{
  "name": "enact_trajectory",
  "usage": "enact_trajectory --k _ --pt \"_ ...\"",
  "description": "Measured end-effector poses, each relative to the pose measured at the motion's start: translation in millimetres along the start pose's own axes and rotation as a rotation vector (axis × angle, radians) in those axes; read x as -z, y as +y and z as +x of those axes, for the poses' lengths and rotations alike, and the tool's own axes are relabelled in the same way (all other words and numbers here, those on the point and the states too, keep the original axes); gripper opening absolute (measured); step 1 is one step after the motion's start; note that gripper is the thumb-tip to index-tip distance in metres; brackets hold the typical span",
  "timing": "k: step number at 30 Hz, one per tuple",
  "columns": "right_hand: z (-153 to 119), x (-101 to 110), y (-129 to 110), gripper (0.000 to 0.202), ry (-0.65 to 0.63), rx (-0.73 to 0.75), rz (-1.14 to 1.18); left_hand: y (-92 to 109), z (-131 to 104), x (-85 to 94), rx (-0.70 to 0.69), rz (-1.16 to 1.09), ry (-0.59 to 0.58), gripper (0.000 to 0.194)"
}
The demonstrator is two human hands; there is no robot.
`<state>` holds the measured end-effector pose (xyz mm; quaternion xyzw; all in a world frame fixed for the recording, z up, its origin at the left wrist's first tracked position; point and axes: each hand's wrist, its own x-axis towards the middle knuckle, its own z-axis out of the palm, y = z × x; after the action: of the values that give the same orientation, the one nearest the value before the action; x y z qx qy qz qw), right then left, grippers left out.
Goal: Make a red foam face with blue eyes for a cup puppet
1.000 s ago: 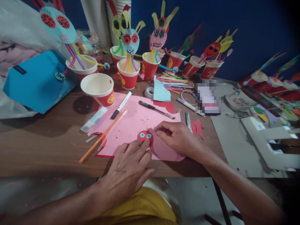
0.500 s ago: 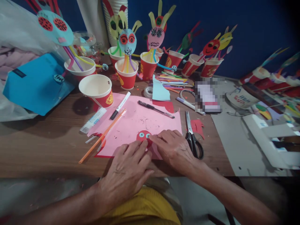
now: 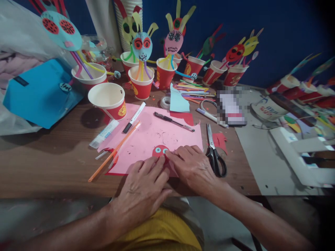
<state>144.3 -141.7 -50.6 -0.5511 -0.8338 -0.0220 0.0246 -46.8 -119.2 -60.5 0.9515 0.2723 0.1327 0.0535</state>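
A red paper disc [image 3: 158,150] with two light-blue paper eyes lies on pink paper [image 3: 146,139]; its lower part is hidden by fingers. My left hand [image 3: 146,184] rests flat, open, its fingertips holding down the disc's lower edge. From the right, my right hand [image 3: 192,167] reaches in with the index finger stretched out, its tip pressing at the right eye. The other fingers of that hand are bent, and its thumb is hidden. Black-handled scissors [image 3: 216,157] lie just right of my right hand. A black pen [image 3: 174,121] lies above the disc.
An orange straw [image 3: 113,153], a marker [image 3: 134,118] and a glue stick [image 3: 104,134] lie at left. Behind stand an unfilled paper cup [image 3: 106,99] and several cups with paper-faced straw figures. Tape [image 3: 165,102], loose straws [image 3: 193,92] and a phone [image 3: 231,108] are farther right.
Almost nothing differs. My right index fingertip has shifted very slightly at the right eye, and the left hand stays in place on the disc.
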Motion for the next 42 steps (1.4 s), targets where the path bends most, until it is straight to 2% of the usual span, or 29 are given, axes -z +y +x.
enact_trajectory --k 33,42 --pt "3.1 -2.5 -9.8 0.027 0.040 -0.032 0.046 1.7 0.1 -2.2 0.018 -0.016 -0.014 0.030" --pt "-1.0 -5.9 -2.0 0.028 0.166 -0.060 0.203 0.0 -1.0 -0.2 -0.001 -0.028 0.011 0.028"
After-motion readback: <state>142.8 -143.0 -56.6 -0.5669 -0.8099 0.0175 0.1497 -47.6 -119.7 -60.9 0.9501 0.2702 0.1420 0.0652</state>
